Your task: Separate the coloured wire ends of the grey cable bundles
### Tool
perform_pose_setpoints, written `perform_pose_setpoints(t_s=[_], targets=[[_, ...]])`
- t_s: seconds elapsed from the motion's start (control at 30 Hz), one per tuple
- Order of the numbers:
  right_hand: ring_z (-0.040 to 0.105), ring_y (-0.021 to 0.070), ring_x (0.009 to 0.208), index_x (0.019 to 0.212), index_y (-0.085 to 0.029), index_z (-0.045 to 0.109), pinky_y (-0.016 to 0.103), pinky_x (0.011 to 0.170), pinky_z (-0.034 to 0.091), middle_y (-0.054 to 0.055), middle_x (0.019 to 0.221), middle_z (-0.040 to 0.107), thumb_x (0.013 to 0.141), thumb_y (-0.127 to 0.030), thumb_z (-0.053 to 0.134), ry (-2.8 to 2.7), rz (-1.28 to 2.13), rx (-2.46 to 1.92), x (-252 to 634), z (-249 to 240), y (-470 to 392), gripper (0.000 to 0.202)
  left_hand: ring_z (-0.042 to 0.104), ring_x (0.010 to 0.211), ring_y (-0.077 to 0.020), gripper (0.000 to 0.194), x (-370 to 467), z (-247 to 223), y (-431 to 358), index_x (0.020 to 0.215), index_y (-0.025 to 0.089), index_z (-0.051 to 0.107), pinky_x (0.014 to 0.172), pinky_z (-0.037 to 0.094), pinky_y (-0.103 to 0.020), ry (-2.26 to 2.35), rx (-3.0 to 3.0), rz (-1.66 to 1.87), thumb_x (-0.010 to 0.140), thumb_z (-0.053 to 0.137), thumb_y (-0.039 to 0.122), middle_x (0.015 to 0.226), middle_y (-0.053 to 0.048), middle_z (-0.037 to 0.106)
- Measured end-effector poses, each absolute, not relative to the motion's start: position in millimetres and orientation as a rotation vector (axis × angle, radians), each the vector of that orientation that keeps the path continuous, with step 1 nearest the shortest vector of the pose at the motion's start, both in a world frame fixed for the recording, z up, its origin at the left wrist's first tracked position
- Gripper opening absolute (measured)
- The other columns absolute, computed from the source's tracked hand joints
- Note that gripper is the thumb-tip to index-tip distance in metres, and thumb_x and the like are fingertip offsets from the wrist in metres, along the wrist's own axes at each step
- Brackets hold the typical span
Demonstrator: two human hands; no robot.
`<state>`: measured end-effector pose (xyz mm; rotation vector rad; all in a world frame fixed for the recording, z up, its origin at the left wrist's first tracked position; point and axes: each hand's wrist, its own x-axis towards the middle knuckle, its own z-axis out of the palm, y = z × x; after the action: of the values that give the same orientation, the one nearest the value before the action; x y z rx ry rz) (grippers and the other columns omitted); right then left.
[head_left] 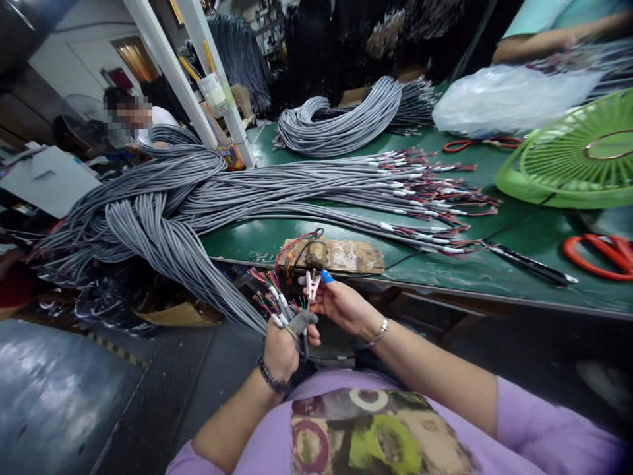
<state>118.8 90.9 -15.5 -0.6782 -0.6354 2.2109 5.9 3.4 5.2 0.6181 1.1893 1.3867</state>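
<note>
My left hand (281, 348) is closed around a bunch of grey cables (236, 303). Their stripped ends, with thin coloured wires (267, 280) and white sleeves, stick up above the fist. A grey covering is on a finger of that hand. Close beside it, my right hand (343, 307) pinches a small pale pink clip (312, 285), shaped like a clothespin, right at the wire ends. A blue cover (327, 276) sits on one right-hand fingertip. Whether the clip grips a wire is too small to tell. Behind the hands, a worn wooden block (346, 256) lies at the table edge.
Long grey cable bundles (277, 185) cross the green table (237, 241). Tweezers (531, 262), orange-handled scissors (601, 254), a green fan (578, 155) and a plastic bag (509, 99) lie to the right. A white post (237, 135) rises at the back. Two other people sit farther off.
</note>
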Motion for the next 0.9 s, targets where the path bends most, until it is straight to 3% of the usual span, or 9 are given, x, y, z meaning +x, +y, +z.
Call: perform_pose_setpoints(t_s=[0.2,0.5,0.9], targets=[[0.057,0.0117,0.059,0.089,-0.015,0.067,0.023,0.054,0.049,0.006,0.079,0.068,0.086,-0.045,0.056,-0.594,2.215,-0.616,114.3,-26.6,93.0,0.031,0.053,0.038,-0.0102,0.033,5.6,6.0,7.3,0.064,0.011,0.066,0.040,0.046,-0.021,1.168,0.590,1.332,0.061,0.077,0.042,0.047,-0.002,0.061],[0.055,0.0120,0.050,0.084,-0.015,0.067,0.025,0.049,0.047,0.003,0.064,0.065,0.081,-0.051,0.060,-0.504,2.326,-0.536,112.3,-15.3,93.3,0.037,0.052,0.038,-0.0093,0.032,6.0,4.2,12.2,0.062,0.011,0.064,0.042,0.047,-0.022,1.184,0.603,1.316,0.064,0.075,0.041,0.047,-0.001,0.060],[0.052,0.0105,0.049,0.075,-0.015,0.066,0.023,0.048,0.045,0.002,0.061,0.063,0.081,-0.049,0.062,-0.419,2.285,-0.578,106.9,-13.9,92.8,0.034,0.053,0.037,-0.0105,0.030,6.9,1.0,10.3,0.062,0.011,0.063,0.040,0.046,-0.022,1.208,0.594,1.326,0.064,0.074,0.040,0.046,-0.001,0.060]])
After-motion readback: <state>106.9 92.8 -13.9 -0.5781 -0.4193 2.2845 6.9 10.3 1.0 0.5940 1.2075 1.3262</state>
